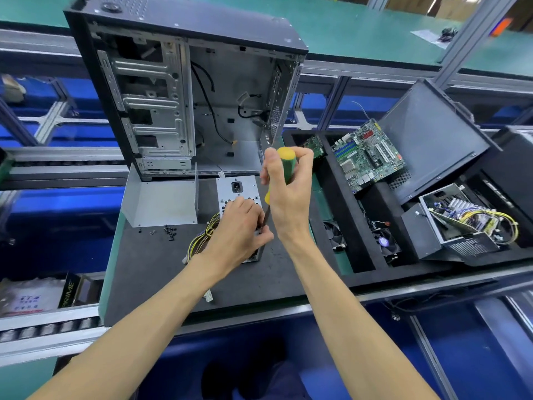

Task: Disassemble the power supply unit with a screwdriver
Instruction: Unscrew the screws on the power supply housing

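- Two bare forearms reach up from the lower edge of the frame to the middle of a dark mat [161, 272].
- The left hand [240, 226] lies on the PSU [230, 194], its fingers curled and pinched at the shaft tip near the unit's right edge; whether they hold a screw I cannot tell.
- The right hand [287, 186] is wrapped tight around the green-and-yellow handle of the screwdriver [284, 166], which stands nearly upright, shaft pointing down at the PSU's right edge.
- The PSU sits at the centre of the frame on the mat, socket face up, its yellow-and-black wires [202, 238] trailing to the left, a white plug near the left forearm.
- Left of it, a scatter of loose screws [170, 232] lies on the mat before a bent grey panel [161, 200].
- Progress, as I judge it: the PSU is out of the case and some screws are already off, but its shell is still closed; at least this screw, the cover and the innards remain.
- Behind stands the open case [184, 90], emptied but for a few cables.
- Right of centre, black trays hold a motherboard [367, 154], fans [385, 241] and an opened PSU [467, 220] with its wires showing.
- Writing: at lower left a dark box reads "PRIME"; the bag beside it bears print too blurred to read.
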The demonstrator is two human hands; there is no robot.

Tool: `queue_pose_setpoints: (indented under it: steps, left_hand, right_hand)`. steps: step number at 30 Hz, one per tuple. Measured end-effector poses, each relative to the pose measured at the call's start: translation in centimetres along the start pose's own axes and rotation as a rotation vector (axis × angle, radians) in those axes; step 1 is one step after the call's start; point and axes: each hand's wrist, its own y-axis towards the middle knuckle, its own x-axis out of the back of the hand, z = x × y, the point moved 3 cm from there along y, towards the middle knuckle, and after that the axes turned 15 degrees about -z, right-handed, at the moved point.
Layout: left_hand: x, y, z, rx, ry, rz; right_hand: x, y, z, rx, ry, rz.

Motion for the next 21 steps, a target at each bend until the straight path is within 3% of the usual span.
queue_pose_setpoints:
  steps: [4, 8, 14, 21]
  left_hand:
    - [0.2, -0.1, -0.2, -0.007, 0.019, -0.012]
    - [0.4, 0.1, -0.5, -0.026, 0.010, 0.000]
    - [0.9, 0.1, -0.4, -0.014, -0.013, 0.062]
    - [1.5, 1.9, -1.0, 0.182, -0.068, 0.113]
  right_hand:
    - [0.9, 0.7, -0.3, -0.030, -0.030, -0.016]
    - [1.0, 1.3, -0.4, -0.131, 0.150, -0.035]
    - [1.4, 2.5, 0.0, -0.121, 0.323, -0.075]
    - [2.3, 5.6, 1.5, -0.112, 0.421, -0.070]
